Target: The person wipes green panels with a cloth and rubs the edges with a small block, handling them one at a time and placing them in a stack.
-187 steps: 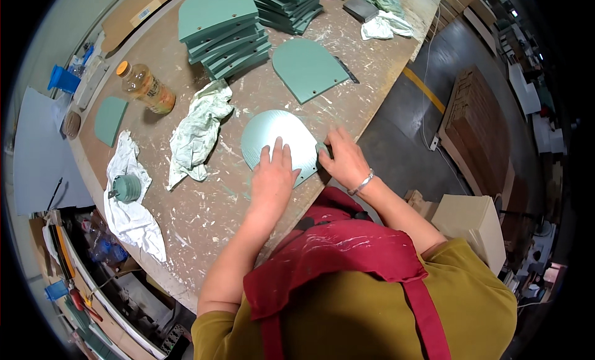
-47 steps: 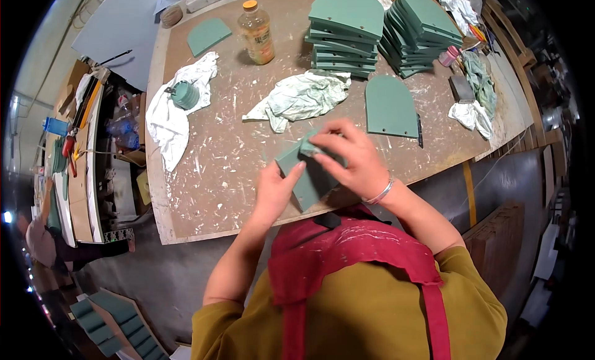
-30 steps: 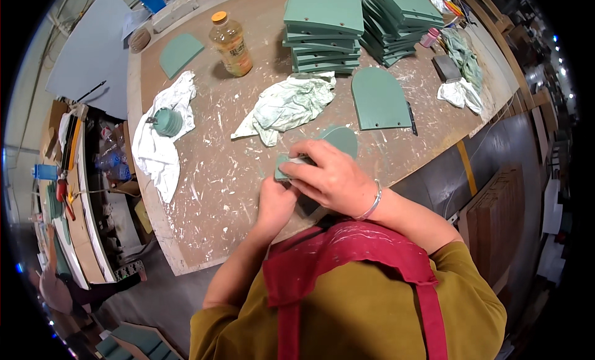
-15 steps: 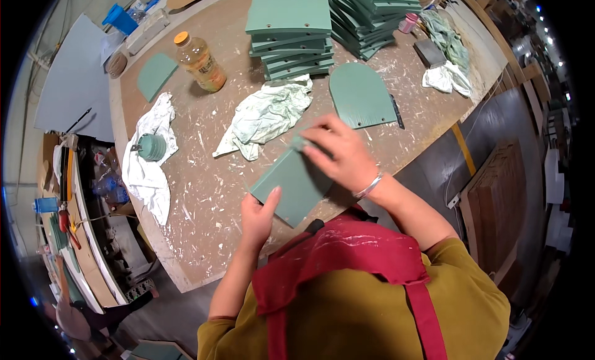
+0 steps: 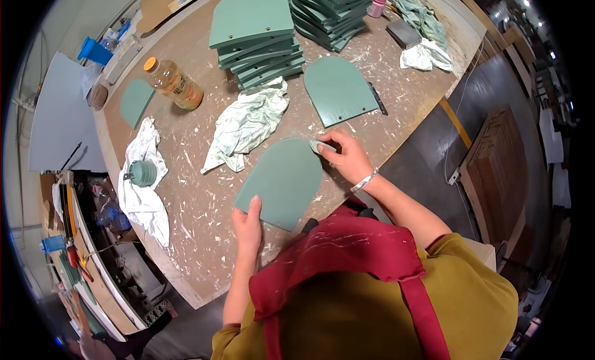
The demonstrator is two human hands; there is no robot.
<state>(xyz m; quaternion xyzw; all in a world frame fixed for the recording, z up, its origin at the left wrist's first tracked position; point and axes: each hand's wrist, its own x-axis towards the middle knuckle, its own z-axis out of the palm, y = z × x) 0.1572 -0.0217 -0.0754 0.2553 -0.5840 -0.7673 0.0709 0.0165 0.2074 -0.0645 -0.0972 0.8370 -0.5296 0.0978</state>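
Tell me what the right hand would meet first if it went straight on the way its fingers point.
The rounded edge of the green board; the small pad in the right hand sits at or very near it, though exact contact is unclear. Beyond lies a crumpled cloth.

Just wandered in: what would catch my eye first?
Probably the flat, round-topped green panel: the left hand grips its straight end, the right hand holds a small pale-green pad at its curved edge. Beyond stand two stacks of green panels, with an orange-capped clear bottle to their left.
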